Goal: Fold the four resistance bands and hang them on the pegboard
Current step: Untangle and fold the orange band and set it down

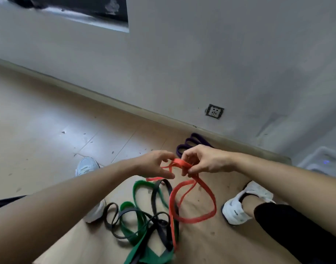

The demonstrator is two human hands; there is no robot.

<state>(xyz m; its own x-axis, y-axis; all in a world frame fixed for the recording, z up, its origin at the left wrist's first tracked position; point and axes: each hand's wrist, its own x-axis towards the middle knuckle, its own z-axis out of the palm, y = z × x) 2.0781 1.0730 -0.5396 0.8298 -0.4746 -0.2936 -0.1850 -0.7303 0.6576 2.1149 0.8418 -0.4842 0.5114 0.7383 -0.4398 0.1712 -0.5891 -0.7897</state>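
A red resistance band (192,199) hangs in loops above the wooden floor. My left hand (154,164) and my right hand (203,161) both pinch its upper part, close together. Below them a green band (142,218) and a black band (159,221) lie tangled on the floor, with the red band's lower loops crossing them. A purple band (190,143) lies folded on the floor by the baseboard, just behind my right hand. A dark panel (91,8) on the wall at the top left may be the pegboard; only its lower edge shows.
My two white shoes (239,204) (87,166) stand to either side of the bands. A wall socket (213,111) sits low on the grey wall. A pale plastic bin (321,159) stands at the far right by the wall.
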